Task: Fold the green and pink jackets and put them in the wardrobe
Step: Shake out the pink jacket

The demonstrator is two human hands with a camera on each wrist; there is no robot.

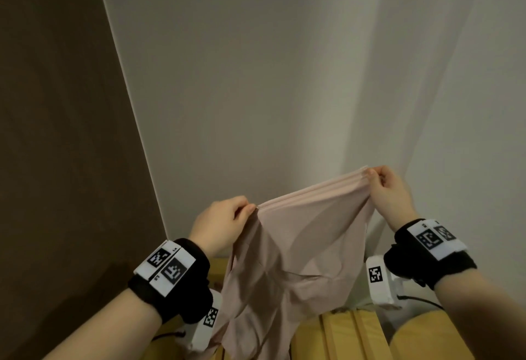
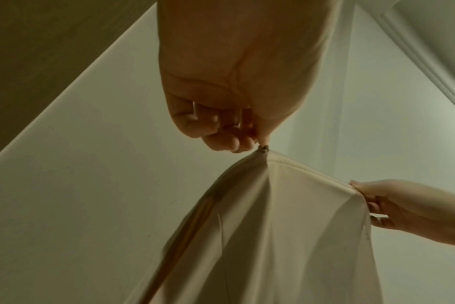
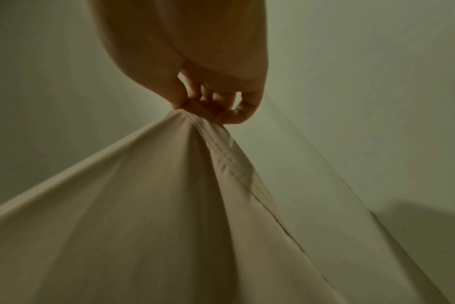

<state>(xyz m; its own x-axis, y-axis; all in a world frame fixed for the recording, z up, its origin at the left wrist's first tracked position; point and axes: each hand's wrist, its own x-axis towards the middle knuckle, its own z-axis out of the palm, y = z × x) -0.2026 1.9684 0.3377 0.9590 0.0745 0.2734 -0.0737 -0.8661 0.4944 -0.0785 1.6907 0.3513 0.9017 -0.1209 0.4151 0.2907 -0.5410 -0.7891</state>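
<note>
Held up before a pale wall (image 1: 256, 75): pink jacket (image 1: 299, 245), hanging unfolded over yellow furniture (image 1: 341, 337). Pinched at its top edge by left hand (image 1: 219, 226) and right hand (image 1: 391, 191). Folding barely begun, by the look; green jacket and wardrobe nowhere in view.

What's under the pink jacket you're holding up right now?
The pink jacket hangs from the left hand and right hand. Below its lower part a yellow slatted surface shows. Whatever lies directly beneath the hanging cloth is covered; no green jacket is visible.
</note>
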